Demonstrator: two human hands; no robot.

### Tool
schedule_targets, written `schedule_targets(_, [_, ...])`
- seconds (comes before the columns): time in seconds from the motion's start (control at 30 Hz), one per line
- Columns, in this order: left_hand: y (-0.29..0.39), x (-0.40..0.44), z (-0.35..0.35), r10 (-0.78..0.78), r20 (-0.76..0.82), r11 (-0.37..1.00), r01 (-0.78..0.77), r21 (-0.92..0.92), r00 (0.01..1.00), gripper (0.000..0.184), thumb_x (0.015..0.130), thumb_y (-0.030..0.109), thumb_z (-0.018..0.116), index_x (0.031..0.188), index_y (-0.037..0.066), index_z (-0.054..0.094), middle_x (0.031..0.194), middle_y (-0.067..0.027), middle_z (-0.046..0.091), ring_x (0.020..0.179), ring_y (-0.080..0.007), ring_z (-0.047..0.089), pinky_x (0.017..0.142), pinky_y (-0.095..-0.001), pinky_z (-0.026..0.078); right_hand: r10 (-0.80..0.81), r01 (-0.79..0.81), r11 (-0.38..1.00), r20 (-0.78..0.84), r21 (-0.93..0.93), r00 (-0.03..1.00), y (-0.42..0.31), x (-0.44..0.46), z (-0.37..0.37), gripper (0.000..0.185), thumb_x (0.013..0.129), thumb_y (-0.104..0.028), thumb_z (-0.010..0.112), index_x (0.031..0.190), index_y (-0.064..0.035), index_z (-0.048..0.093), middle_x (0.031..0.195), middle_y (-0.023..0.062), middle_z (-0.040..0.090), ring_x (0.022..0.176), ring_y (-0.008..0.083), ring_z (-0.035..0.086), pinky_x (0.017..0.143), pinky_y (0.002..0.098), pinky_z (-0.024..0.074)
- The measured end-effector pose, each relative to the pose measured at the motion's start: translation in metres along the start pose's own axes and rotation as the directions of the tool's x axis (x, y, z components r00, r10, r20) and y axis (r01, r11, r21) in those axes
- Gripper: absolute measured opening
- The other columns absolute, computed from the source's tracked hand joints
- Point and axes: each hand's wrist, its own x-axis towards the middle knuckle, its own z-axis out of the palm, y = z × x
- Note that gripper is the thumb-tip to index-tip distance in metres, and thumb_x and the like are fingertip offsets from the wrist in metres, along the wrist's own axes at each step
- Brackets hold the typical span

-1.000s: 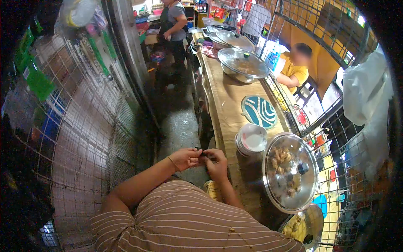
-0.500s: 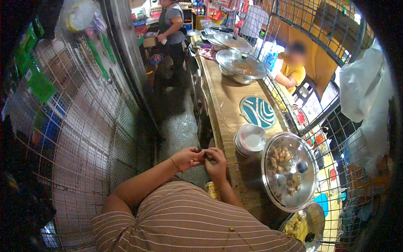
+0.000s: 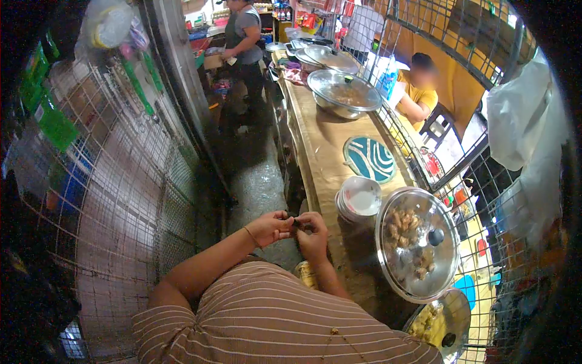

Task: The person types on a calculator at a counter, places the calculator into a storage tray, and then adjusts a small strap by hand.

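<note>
My left hand [image 3: 271,229] and my right hand [image 3: 312,236] meet in front of my body, beside the counter's near edge. Between their fingertips is a small dark object [image 3: 296,222], too small to name. Both hands are closed, fingers bent and pinching at it. To the right of my hands, a stack of white bowls [image 3: 362,196] stands on the wooden counter [image 3: 321,145]. Beyond the bowls sits a large pan of browned food pieces under a clear lid [image 3: 417,246] with a black knob.
A teal-and-white patterned round mat [image 3: 370,159] lies farther along the counter, before a lidded pot [image 3: 345,97]. Another lidded dish [image 3: 436,324] is at the lower right. Wire mesh [image 3: 121,200] lines the left. One person [image 3: 242,42] stands up the aisle; another [image 3: 418,97] sits beyond the grille.
My fingers have shifted slightly around the small dark object, and the right fingers are curled a little more. The view has tilted a touch. The pots and bowls stay in place.
</note>
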Motion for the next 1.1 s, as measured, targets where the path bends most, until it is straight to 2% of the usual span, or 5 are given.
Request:
schedule_targets(0.47, [-0.002, -0.001, -0.002, -0.03, -0.001, 0.999, 0.029, -0.041, 1.0, 0.022, 0.086, 0.014, 0.066, 0.096, 0.011, 0.047, 0.096, -0.0076, 0.061, 0.088, -0.0209, 0.063, 0.079, -0.0358, 0.054, -0.152, 0.152, 0.985, 0.003, -0.078, 0.988, -0.008, 0.0, -0.004, 0.016, 0.063, 0.011, 0.061, 0.074, 0.0, 0.06, 0.087, 0.0077, 0.057, 0.084, 0.0171, 0.055, 0.07, 0.027, 0.0459])
schedule_targets(0.57, [-0.001, 0.0, -0.006, -0.059, 0.063, 0.997, 0.061, -0.042, 0.996, 0.022, 0.087, 0.015, 0.065, 0.098, 0.011, 0.046, 0.098, -0.0078, 0.061, 0.09, -0.0217, 0.063, 0.081, -0.0376, 0.053, -0.15, 0.149, 0.981, 0.003, -0.124, 0.989, -0.006, -0.001, -0.003, 0.018, 0.059, 0.006, 0.062, 0.075, -0.001, 0.059, 0.086, 0.0095, 0.058, 0.086, 0.0239, 0.055, 0.072, 0.0311, 0.0469])
schedule_targets(0.63, [0.003, -0.01, 0.009, -0.01, -0.036, 1.0, 0.011, 0.015, 0.999, 0.022, 0.088, 0.016, 0.064, 0.098, 0.011, 0.046, 0.098, -0.0079, 0.061, 0.091, -0.0221, 0.063, 0.083, -0.0394, 0.053, -0.229, 0.227, 0.955, 0.013, -0.188, 0.973, -0.008, -0.001, -0.003, 0.02, 0.059, 0.007, 0.061, 0.077, -0.0006, 0.059, 0.084, 0.0088, 0.056, 0.087, 0.0245, 0.054, 0.07, 0.0314, 0.0471])
schedule_targets(0.83, [0.006, -0.016, 0.016, -0.01, -0.072, 1.0, 0.012, 0.026, 0.997, 0.02, 0.088, 0.017, 0.064, 0.098, 0.011, 0.048, 0.094, -0.0063, 0.062, 0.088, -0.021, 0.064, 0.08, -0.0375, 0.054, -0.102, 0.102, 0.987, 0.009, -0.125, 0.995, -0.015, -0.003, -0.001, 0.019, 0.06, 0.009, 0.06, 0.077, 0.0003, 0.055, 0.076, 0.0086, 0.049, 0.074, 0.0227, 0.055, 0.063, 0.0293, 0.0462])
schedule_targets(1.1, [0.006, -0.012, 0.009, -0.007, -0.078, 0.997, 0.012, 0.072, 0.997, 0.01, 0.091, 0.016, 0.059, 0.095, 0.009, 0.052, 0.096, -0.0067, 0.064, 0.079, -0.0159, 0.063, 0.068, -0.0285, 0.053, -0.15, 0.151, 0.982, 0.013, -0.114, 0.989, -0.001, -0.001, 0.002, 0.018, 0.061, 0.01, 0.06, 0.071, 0.0001, 0.051, 0.073, 0.0087, 0.046, 0.067, 0.0215, 0.054, 0.058, 0.0292, 0.0443])
